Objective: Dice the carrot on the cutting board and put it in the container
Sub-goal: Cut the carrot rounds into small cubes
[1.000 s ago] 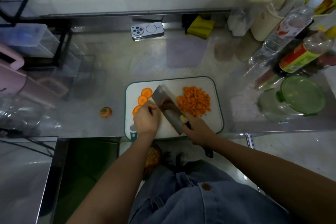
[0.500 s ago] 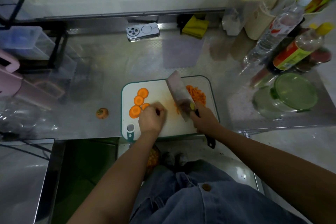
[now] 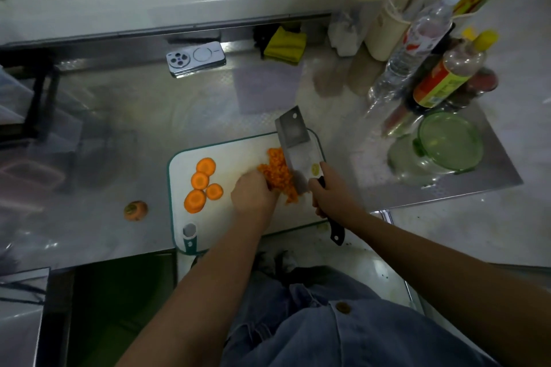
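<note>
4 carrot slices left on the cutting board, diced carrot right, container farther right.

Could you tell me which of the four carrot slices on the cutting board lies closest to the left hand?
The small slice at the right of the group, lying nearest the left hand; the other three sit farther left or farther up the cutting board.

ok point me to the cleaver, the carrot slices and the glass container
cleaver [image 3: 293,140]: head view, flat of the blade
carrot slices [image 3: 199,180]: head view, face of a middle round
glass container [image 3: 450,140]: head view, green lid
</note>
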### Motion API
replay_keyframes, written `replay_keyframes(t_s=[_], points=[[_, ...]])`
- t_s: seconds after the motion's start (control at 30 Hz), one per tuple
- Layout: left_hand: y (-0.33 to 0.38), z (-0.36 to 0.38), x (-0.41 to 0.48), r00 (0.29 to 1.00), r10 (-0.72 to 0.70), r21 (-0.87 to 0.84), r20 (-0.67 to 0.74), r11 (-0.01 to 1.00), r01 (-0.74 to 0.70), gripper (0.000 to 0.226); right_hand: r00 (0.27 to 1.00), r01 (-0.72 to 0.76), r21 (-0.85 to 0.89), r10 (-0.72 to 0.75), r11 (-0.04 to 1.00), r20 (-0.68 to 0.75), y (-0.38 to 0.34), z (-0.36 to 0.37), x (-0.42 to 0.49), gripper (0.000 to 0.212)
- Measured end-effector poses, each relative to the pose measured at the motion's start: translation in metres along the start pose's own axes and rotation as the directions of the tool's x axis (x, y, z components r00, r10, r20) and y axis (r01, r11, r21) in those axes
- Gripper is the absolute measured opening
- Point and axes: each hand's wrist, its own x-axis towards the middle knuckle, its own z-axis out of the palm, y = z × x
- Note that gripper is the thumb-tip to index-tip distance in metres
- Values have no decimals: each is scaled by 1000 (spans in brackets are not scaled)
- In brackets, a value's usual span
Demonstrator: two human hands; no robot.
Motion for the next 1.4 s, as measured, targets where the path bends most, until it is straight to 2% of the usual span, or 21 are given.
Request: replay_keyframes(t_s=[0.2, 0.33, 0.5, 0.7, 0.8, 0.9, 1.0, 1.13, 1.4], points=[[1, 1, 2, 999, -35, -38, 38, 999, 36, 29, 1000, -13, 3, 13, 1000, 2, 2, -1, 5, 9], [2, 1, 3, 995, -77, -77, 56, 994, 81, 25, 1000, 14, -1, -14, 1000, -1, -3, 1, 3, 14], [-2, 1, 1, 998, -32, -117, 49, 992, 38, 25, 1000, -20, 7, 20, 1000, 7, -2, -1, 4, 17], [-17, -12, 4, 997, -13, -244, -76, 970, -6, 14, 1000, 30, 1, -30, 1000, 0, -4, 2, 4, 15], [-31, -17, 3, 994, -45, -225, -102, 974, 21, 18, 998, 49, -30, -48, 998, 30, 0, 6, 6, 5], [-40, -15, 3, 993, -72, -209, -94, 977, 51, 16, 999, 37, -65, -35, 997, 34, 6, 9, 9, 27], [-37, -11, 4, 993, 1, -198, -118, 980, -25, 13, 999, 36, -78, -34, 996, 25, 10, 12, 11, 40], [-25, -8, 10, 972, 166, -121, -169, 975, -188, 27, 1000, 14, -69, -13, 998, 15, 14, 11, 11, 44], [-10, -7, 20, 973, 208, 130, -101, 972, -194, 20, 1000, 0, -91, 0, 996, 3, 9, 10, 13, 39]])
